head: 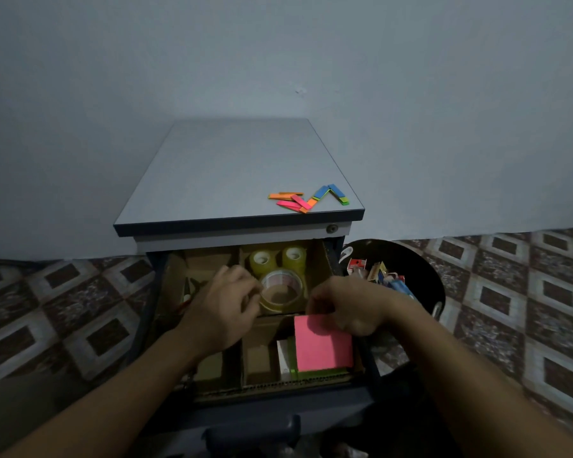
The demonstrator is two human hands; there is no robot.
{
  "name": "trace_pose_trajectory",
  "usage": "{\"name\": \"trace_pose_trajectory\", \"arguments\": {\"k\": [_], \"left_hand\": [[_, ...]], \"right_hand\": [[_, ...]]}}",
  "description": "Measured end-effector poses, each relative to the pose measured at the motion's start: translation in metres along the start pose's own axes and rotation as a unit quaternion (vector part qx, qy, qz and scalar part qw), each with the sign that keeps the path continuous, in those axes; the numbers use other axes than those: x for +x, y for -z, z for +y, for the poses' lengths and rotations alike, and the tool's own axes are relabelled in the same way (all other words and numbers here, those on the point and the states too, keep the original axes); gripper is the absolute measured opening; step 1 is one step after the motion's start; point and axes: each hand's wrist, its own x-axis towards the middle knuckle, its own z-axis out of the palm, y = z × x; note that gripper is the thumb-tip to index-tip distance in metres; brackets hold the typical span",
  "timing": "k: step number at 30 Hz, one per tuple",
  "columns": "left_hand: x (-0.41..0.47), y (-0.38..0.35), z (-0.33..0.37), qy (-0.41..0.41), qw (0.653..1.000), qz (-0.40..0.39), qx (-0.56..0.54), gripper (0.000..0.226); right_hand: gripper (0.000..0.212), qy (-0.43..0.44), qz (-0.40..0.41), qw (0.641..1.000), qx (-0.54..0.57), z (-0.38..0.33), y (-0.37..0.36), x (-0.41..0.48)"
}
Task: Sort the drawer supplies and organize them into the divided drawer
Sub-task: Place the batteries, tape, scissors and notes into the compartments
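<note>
The open drawer [311, 386] has cardboard dividers. Its back right compartment holds two upright clear tape rolls [277, 259] and a larger tape roll [282, 292] lying flat in front of them. My left hand [224, 304] has curled fingers at the left rim of that larger roll. My right hand [343, 305] pinches the top edge of a pink sticky-note pad [321, 347], which lies on a green pad in the front right compartment. The left compartments are mostly hidden by my left hand.
Several coloured sticky flags [306, 198] lie on the cabinet top [232, 173] near its front right corner. A black round container [420, 269] with small boxes [377, 274] stands on the patterned floor to the right of the drawer. A wall rises behind.
</note>
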Motion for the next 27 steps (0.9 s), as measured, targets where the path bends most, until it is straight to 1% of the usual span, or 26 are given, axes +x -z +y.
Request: {"name": "trace_pose_trajectory", "arguments": {"k": [2,4,6,8,10,12,17,20,22,24,27], "left_hand": [[-0.001,-0.003,-0.01,0.018,1.0,0.0,0.014,0.015],[-0.004,-0.008,-0.017,0.015,1.0,0.0,0.006,0.017],[-0.006,-0.011,-0.02,0.009,1.0,0.005,-0.005,0.019],[-0.005,-0.012,-0.021,0.006,1.0,0.013,-0.012,0.018],[-0.005,-0.011,-0.022,0.005,1.0,0.012,-0.023,0.016],[-0.006,-0.008,-0.024,0.0,0.999,0.01,-0.031,0.014],[-0.006,-0.009,-0.029,-0.009,0.998,0.009,-0.057,0.013],[-0.003,-0.008,-0.03,0.004,0.995,0.011,-0.101,0.013],[-0.002,-0.008,-0.03,0.01,0.992,0.009,-0.126,0.012],[-0.002,-0.007,-0.03,0.012,0.991,0.003,-0.13,0.014],[-0.002,-0.008,-0.031,0.008,0.991,0.004,-0.133,0.014]], "right_hand": [[0.021,0.001,-0.025,1.0,0.0,-0.004,-0.004,0.001],[0.02,0.0,-0.035,0.999,-0.017,-0.009,-0.006,0.003],[0.026,-0.003,-0.048,0.997,-0.06,-0.014,-0.007,0.006],[0.03,-0.01,-0.052,0.99,-0.129,-0.021,-0.01,0.008],[0.031,-0.038,-0.029,0.981,-0.187,-0.027,-0.018,0.01],[0.03,-0.069,0.006,0.973,-0.22,-0.031,-0.027,0.009],[0.028,-0.063,0.043,0.957,-0.281,-0.039,-0.036,0.01],[0.023,-0.021,0.056,0.963,-0.262,-0.041,-0.036,0.012],[0.021,0.007,0.022,0.982,-0.188,-0.041,-0.039,0.016],[0.023,0.022,-0.027,0.992,-0.121,-0.042,-0.042,0.02],[0.028,0.038,-0.064,0.991,-0.114,-0.046,-0.046,0.022]]}}
